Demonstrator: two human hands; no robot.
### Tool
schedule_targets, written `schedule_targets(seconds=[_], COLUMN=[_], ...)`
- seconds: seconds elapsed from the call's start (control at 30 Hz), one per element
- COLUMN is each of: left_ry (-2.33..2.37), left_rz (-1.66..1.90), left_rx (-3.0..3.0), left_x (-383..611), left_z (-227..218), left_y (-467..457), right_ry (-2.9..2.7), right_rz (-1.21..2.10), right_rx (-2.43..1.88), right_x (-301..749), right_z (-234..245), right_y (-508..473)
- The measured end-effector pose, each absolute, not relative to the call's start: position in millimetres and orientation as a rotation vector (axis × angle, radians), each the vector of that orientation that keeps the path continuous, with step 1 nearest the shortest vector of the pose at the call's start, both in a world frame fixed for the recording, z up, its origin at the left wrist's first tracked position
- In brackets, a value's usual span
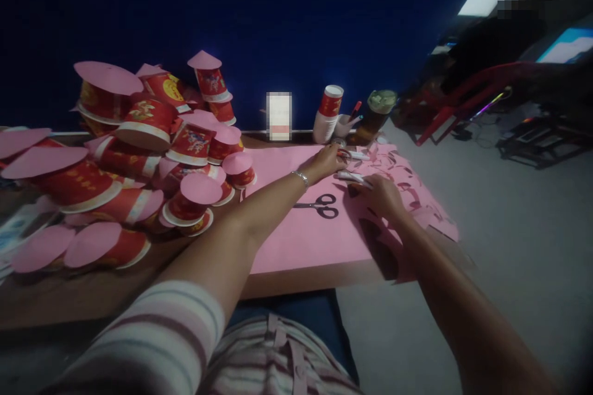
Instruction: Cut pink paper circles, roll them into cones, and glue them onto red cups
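My left hand (327,162) reaches across the pink paper sheet (296,240) with its fingers closed around a small white stick-like object (357,155) at the sheet's far side. My right hand (377,194) rests on the pink paper near the right edge, fingers curled on another white stick-like object (351,177). Black-handled scissors (319,204) lie flat on the sheet between my two forearms, untouched. Pink paper scraps (407,182) lie just beyond my right hand.
A pile of red paper cups with pink paper discs on them (139,154) fills the table's left side. A stack of red cups (328,114), a small cup with pens (345,124) and a jar (377,114) stand at the back. A red chair (463,98) stands at the right.
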State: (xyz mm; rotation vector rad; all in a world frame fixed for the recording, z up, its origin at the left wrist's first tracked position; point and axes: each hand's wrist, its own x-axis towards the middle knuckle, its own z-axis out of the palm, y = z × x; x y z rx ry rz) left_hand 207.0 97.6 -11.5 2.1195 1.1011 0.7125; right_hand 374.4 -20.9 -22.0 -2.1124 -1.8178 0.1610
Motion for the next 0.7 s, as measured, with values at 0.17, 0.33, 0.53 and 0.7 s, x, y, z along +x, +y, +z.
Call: schedule_targets(seconds=[0.17,0.33,0.53,0.7], left_ry=[1.068,0.926,0.687,0.744], left_rz=[0.813,0.859,0.833,0.93], left_rx=[2.157,1.846,1.203,1.183], left_x=[186.5,151.2,124.7,100.7], left_z=[-11.0,-2.0,-9.9,-17.2], left_y=[92.3,43.4,-9.0,-22.6], right_ry=[-1.72,-1.57,-1.182,-1.347], right_rz=[0.24,0.427,0.94,0.837], right_rx=[-2.072,-1.815,-1.308,-1.332], right_x=[374.3,350.9,289.8,269.2], right_z=[-19.5,-8.8,-7.6,-6.3], right_y=[-25.0,-34.0,-55.7,-71.4])
